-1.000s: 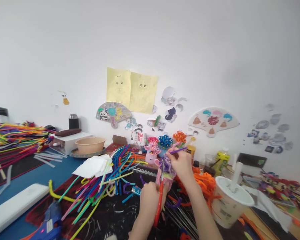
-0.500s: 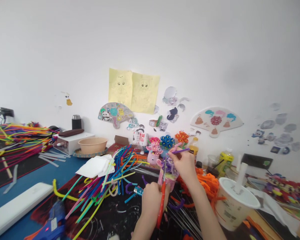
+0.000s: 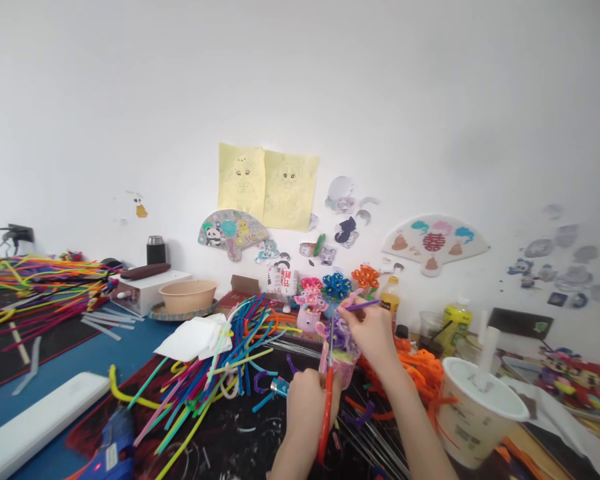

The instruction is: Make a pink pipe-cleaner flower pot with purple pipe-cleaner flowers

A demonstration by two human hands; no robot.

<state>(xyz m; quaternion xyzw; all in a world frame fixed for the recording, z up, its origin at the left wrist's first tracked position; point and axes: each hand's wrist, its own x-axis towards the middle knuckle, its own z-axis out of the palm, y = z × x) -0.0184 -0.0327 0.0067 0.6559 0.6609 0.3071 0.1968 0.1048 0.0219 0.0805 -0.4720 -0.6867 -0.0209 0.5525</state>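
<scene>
My left hand [image 3: 305, 403] is closed, its fingertips hidden behind it. Along its right side stand red-handled scissors [image 3: 326, 417], seen nearly edge-on with the slim metal end upward; the hand appears to grip them. Just beyond is a pink pot [image 3: 346, 371] with fuzzy purple flowers [image 3: 345, 335]. My right hand [image 3: 373, 330] pinches a short purple pipe cleaner [image 3: 364, 305] above those flowers, near the scissors' tip. Behind stand a pink flower pot [image 3: 309, 320], blue flowers [image 3: 337, 286] and orange flowers [image 3: 365, 275].
Colourful pipe cleaners [image 3: 253, 327] lie left of my hands, under a stack of white sheets [image 3: 195, 337]. A blue glue gun [image 3: 114, 447] rests at the lower left. A lidded drink cup [image 3: 473, 417] and orange pipe cleaners [image 3: 420, 370] are at the right. Beige bowl [image 3: 187, 299] behind.
The whole view has shifted slightly, so the table sits a little lower in the picture. Both hands keep nearly the same pose, with the purple pipe cleaner still pinched in my right hand.
</scene>
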